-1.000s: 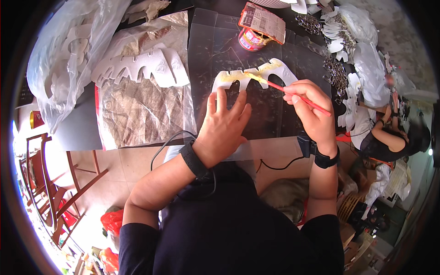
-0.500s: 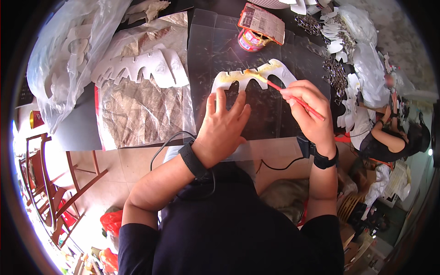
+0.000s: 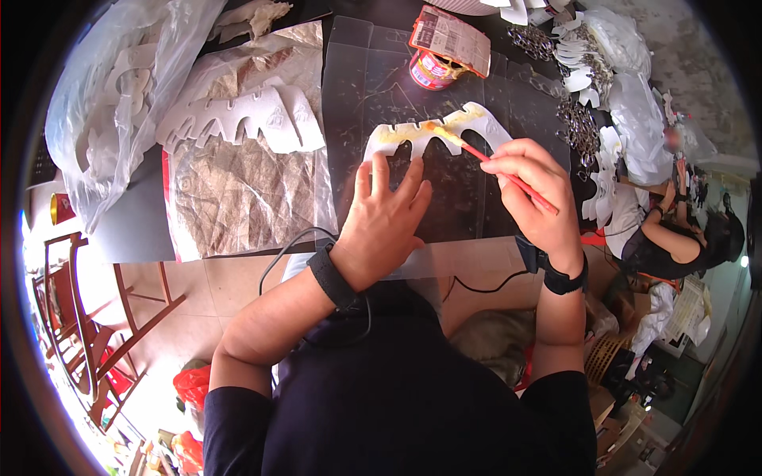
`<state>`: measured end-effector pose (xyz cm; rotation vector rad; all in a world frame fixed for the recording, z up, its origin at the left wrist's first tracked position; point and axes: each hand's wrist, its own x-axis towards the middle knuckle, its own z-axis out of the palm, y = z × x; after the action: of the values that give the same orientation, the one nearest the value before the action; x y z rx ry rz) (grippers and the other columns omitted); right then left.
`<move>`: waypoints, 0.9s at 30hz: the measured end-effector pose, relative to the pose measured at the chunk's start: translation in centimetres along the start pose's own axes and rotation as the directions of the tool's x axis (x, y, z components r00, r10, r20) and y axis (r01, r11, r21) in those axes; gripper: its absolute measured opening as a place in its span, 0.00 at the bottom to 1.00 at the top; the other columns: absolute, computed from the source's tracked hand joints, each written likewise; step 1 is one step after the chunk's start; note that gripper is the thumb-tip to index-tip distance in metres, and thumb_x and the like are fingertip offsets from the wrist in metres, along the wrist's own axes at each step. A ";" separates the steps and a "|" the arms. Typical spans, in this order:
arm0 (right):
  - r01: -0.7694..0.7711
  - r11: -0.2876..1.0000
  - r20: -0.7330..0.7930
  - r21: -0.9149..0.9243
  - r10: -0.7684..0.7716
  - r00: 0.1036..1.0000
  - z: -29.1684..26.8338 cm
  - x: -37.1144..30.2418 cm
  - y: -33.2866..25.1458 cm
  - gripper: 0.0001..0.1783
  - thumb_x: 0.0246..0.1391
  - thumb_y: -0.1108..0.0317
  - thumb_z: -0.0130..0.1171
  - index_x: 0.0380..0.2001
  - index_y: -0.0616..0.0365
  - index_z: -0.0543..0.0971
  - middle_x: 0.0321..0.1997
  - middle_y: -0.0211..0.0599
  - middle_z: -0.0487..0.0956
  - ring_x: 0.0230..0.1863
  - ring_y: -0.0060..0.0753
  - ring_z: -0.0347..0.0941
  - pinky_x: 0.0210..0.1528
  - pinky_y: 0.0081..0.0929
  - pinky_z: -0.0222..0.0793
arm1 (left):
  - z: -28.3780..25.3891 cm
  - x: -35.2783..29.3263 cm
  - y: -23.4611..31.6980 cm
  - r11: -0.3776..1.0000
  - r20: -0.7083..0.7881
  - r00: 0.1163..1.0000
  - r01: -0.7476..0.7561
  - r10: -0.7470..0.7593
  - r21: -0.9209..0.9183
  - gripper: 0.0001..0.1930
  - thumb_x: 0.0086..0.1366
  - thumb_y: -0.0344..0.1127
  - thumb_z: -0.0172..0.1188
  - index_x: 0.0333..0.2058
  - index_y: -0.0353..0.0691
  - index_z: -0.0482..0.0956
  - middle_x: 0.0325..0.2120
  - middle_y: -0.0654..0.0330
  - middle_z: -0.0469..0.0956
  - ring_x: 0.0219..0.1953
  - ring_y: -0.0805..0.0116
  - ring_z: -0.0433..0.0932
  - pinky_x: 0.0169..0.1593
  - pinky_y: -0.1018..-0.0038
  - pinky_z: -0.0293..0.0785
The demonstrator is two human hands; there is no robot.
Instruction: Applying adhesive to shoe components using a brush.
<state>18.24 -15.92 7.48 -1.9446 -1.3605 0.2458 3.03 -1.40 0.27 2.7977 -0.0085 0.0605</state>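
Note:
A white cut-out piece (image 3: 410, 136) with notches and arched openings lies on the dark work surface, smeared with yellowish paste along its upper part. My left hand (image 3: 385, 218) is spread out, its fingertips at the lower left edge of this piece. A thin red-handled brush (image 3: 476, 152) is pinched in my right hand (image 3: 544, 198). Its paste-coated bristles touch the piece near the middle. Beyond the piece stands a small pink-and-red can (image 3: 431, 71), with a flat printed card (image 3: 452, 41) lying over its top.
Several similar white pieces (image 3: 274, 119) lie on a brown plastic-covered sheet (image 3: 246, 198) to the left, beside a clear plastic bag (image 3: 95, 159). Metal chains (image 3: 583, 127) and white parts line the right side. Another person (image 3: 667, 246) sits farther right. A wooden chair (image 3: 123, 309) stands at left.
The brush tip has shifted slightly left and up along the white piece, with my right hand moving a little left. My left hand stays almost in place.

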 end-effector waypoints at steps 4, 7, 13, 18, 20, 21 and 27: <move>-0.015 1.000 0.002 0.024 0.015 1.000 0.1 0.1 -0.4 0.13 0.41 0.86 0.50 0.32 0.64 0.76 0.32 0.38 0.73 0.29 0.31 0.72 0.33 0.22 0.67 | 0.0 0.0 0.0 1.000 -0.004 1.000 -0.001 0.001 -0.010 0.38 0.42 0.48 0.69 0.53 0.40 0.67 0.58 0.53 0.57 0.57 0.37 0.54 0.58 0.49 0.55; -0.016 0.998 -0.024 0.056 0.018 1.000 0.9 0.2 -0.1 0.13 0.41 0.86 0.51 0.32 0.64 0.76 0.33 0.38 0.73 0.29 0.32 0.71 0.33 0.23 0.67 | 0.0 0.0 0.0 1.000 0.000 1.000 0.006 -0.006 -0.012 0.38 0.42 0.47 0.69 0.53 0.40 0.67 0.58 0.53 0.57 0.57 0.37 0.54 0.57 0.49 0.56; -0.026 0.998 0.029 0.061 0.024 0.999 0.2 -0.2 -1.0 0.13 0.41 0.86 0.51 0.32 0.63 0.77 0.33 0.39 0.73 0.30 0.32 0.71 0.33 0.23 0.67 | -0.1 0.0 0.1 1.000 -0.006 1.000 -0.001 0.001 -0.008 0.39 0.41 0.48 0.70 0.52 0.40 0.67 0.57 0.53 0.57 0.57 0.37 0.54 0.57 0.48 0.56; -0.021 1.000 -0.047 0.019 0.022 0.999 0.1 -0.4 -0.1 0.13 0.41 0.85 0.51 0.32 0.63 0.77 0.33 0.39 0.73 0.31 0.33 0.72 0.34 0.23 0.68 | 0.0 0.0 0.0 1.000 -0.004 1.000 0.002 -0.002 -0.005 0.38 0.42 0.48 0.69 0.52 0.40 0.67 0.57 0.53 0.58 0.57 0.37 0.54 0.57 0.48 0.56; -0.019 0.999 -0.069 -0.041 0.016 0.998 0.1 -0.5 0.1 0.13 0.41 0.86 0.51 0.32 0.63 0.77 0.33 0.39 0.74 0.31 0.33 0.73 0.34 0.22 0.68 | -0.1 0.0 0.0 1.000 -0.005 1.000 -0.006 0.006 -0.005 0.39 0.41 0.48 0.69 0.52 0.40 0.67 0.57 0.53 0.57 0.57 0.37 0.53 0.57 0.48 0.56; -0.028 0.999 -0.053 -0.022 0.027 0.998 0.1 -0.6 0.1 0.13 0.41 0.86 0.51 0.32 0.63 0.77 0.33 0.39 0.74 0.31 0.32 0.73 0.33 0.22 0.68 | 0.0 0.0 0.0 1.000 -0.005 1.000 -0.006 0.006 -0.005 0.39 0.41 0.48 0.69 0.52 0.40 0.67 0.57 0.53 0.57 0.57 0.37 0.53 0.57 0.48 0.56; -0.036 0.999 -0.031 0.031 0.037 0.999 0.2 -0.4 0.0 0.13 0.41 0.86 0.51 0.32 0.63 0.77 0.33 0.38 0.73 0.30 0.31 0.72 0.33 0.22 0.68 | -0.1 -0.1 0.0 1.000 -0.004 1.000 -0.007 0.007 -0.006 0.39 0.41 0.48 0.69 0.52 0.40 0.68 0.57 0.53 0.57 0.57 0.37 0.53 0.57 0.48 0.56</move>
<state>17.93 -16.20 7.20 -1.9418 -1.2948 0.2503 2.97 -1.39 0.40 2.7919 -0.0168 0.0677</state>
